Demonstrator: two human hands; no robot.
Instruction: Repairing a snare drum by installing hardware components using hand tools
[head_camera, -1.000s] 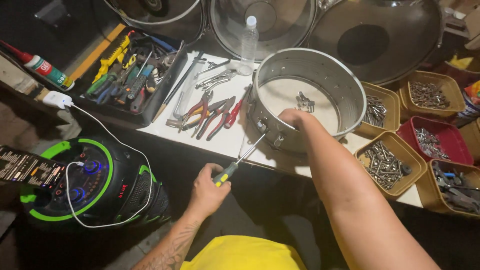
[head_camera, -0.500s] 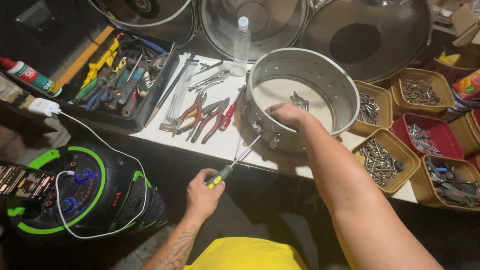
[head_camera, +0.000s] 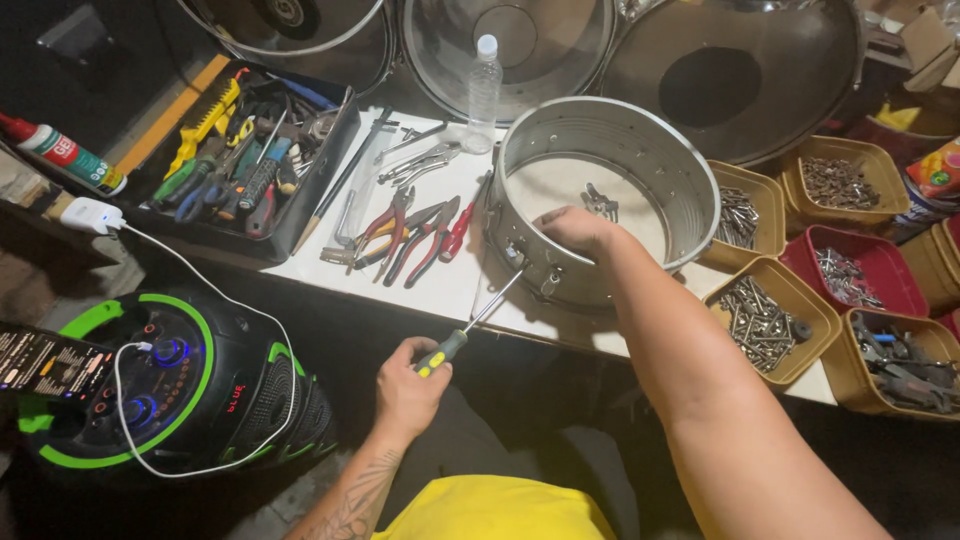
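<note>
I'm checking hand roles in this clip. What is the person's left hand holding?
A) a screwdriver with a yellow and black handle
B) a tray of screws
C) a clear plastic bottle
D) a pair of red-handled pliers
A: the left hand grips the handle of a screwdriver whose tip points at the side of the metal drum shell, while the right hand rests on the shell's rim.

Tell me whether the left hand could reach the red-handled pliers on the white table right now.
Probably not at once: the left hand is closed around a yellow-and-black-handled screwdriver aimed at the round metal shell. The red-handled pliers lie uncovered just left of that shell, so the path looks free once the screwdriver is put down.
</note>
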